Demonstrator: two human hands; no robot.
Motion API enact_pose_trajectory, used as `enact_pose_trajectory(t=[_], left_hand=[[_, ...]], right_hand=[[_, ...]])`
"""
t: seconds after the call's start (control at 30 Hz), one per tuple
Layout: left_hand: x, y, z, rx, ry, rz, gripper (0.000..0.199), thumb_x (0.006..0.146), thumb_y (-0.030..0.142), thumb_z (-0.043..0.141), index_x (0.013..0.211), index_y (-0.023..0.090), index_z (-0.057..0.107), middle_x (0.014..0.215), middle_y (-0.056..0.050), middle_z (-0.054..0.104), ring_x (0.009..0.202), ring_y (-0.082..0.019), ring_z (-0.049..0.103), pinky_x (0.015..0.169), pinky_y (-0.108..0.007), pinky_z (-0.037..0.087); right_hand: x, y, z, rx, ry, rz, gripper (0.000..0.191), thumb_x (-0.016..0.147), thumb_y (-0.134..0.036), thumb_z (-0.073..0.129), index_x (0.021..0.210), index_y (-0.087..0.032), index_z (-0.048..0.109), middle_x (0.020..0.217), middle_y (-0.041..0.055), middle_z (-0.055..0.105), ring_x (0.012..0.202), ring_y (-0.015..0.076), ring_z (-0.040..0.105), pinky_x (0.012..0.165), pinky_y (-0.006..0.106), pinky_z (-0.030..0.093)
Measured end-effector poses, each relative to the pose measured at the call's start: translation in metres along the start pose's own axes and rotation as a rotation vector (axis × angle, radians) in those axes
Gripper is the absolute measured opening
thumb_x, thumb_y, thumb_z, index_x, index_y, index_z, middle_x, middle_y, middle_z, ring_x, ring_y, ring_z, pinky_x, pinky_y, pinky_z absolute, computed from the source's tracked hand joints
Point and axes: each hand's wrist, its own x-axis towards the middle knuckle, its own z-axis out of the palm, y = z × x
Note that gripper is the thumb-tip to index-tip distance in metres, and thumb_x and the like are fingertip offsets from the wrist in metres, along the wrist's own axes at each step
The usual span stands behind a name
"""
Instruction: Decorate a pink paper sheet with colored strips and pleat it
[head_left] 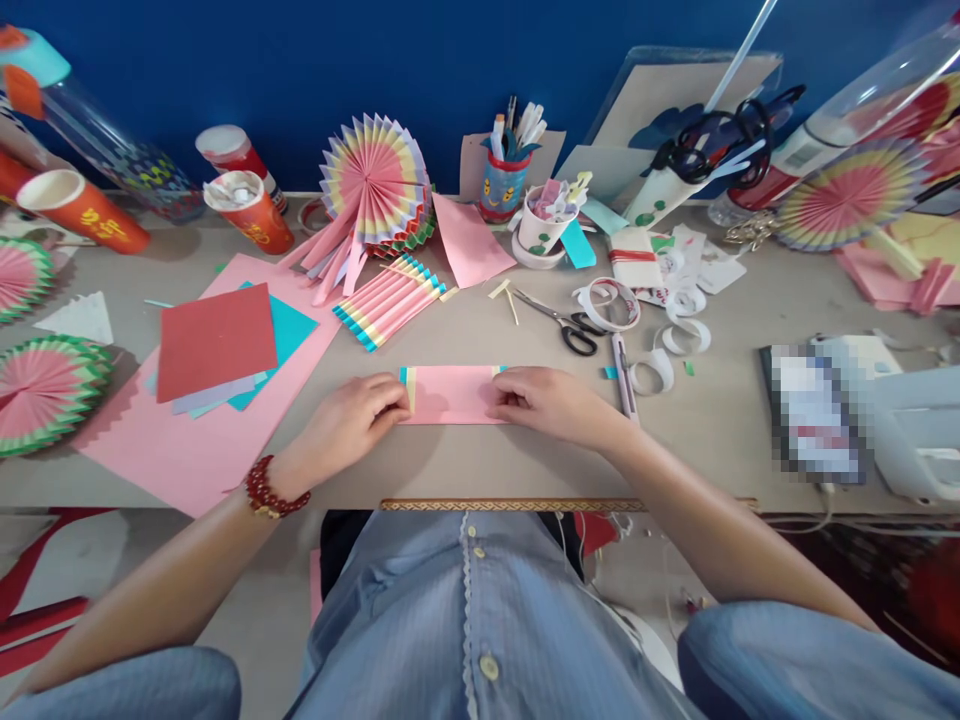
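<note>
A pink paper strip (454, 395) with blue and yellow bands at its ends lies flat near the table's front. My left hand (367, 408) is closed on its left end, fingers curled at the edge. At the right end, my right hand (536, 400) pinches the paper the same way. Behind the strip sits an accordion-folded paper (390, 302) in pink, yellow and blue. To the upper right lie black-handled scissors (566, 325) with the blades apart, and a purple-and-white utility knife (623, 375) rests near my right wrist.
Red paper (217, 342) lies over blue sheets and a large pink sheet (180, 450) at left. A pleated fan (375, 180), orange cups (247, 212) and a pen holder (504, 183) stand behind. Tape roll (636, 303), curled white strips (686, 335) and a phone (814, 415) are at right.
</note>
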Motion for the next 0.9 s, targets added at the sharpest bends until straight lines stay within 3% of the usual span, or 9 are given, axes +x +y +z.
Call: enact_pose_trajectory(t=[0.5, 0.7, 0.83, 0.9], left_hand=[[-0.001, -0.001, 0.003, 0.042, 0.014, -0.011, 0.021, 0.099, 0.025, 0.044, 0.083, 0.020, 0.056, 0.084, -0.002, 0.057, 0.079, -0.018, 0.055, 0.074, -0.031, 0.040], [-0.002, -0.001, 0.005, 0.058, 0.021, -0.020, 0.019, 0.100, 0.025, 0.044, 0.085, 0.020, 0.056, 0.086, -0.002, 0.059, 0.081, -0.019, 0.056, 0.077, -0.032, 0.040], [-0.006, -0.002, 0.010, 0.093, 0.060, -0.012, 0.013, 0.100, 0.023, 0.044, 0.098, 0.021, 0.057, 0.094, -0.003, 0.060, 0.087, -0.019, 0.057, 0.080, -0.033, 0.041], [-0.008, -0.003, 0.013, 0.161, 0.066, 0.040, 0.024, 0.099, 0.017, 0.042, 0.116, 0.023, 0.058, 0.105, -0.006, 0.060, 0.094, -0.021, 0.057, 0.084, -0.034, 0.042]], right_hand=[[-0.006, -0.002, 0.004, 0.002, 0.001, 0.030, 0.015, 0.094, -0.024, 0.057, 0.079, -0.021, 0.055, 0.079, -0.0009, 0.059, 0.069, 0.0141, 0.053, 0.063, 0.024, 0.032], [-0.009, 0.000, 0.011, -0.119, 0.021, 0.023, 0.012, 0.097, -0.028, 0.054, 0.088, -0.020, 0.058, 0.093, 0.0038, 0.061, 0.075, 0.0162, 0.057, 0.065, 0.026, 0.036], [-0.015, 0.007, 0.024, -0.301, 0.082, -0.057, 0.023, 0.101, -0.030, 0.045, 0.092, -0.019, 0.063, 0.096, 0.0064, 0.064, 0.079, 0.0183, 0.059, 0.067, 0.028, 0.038], [-0.018, 0.010, 0.029, -0.385, 0.121, -0.106, 0.025, 0.103, -0.026, 0.041, 0.098, -0.021, 0.065, 0.099, 0.0059, 0.065, 0.082, 0.0183, 0.059, 0.069, 0.028, 0.039]])
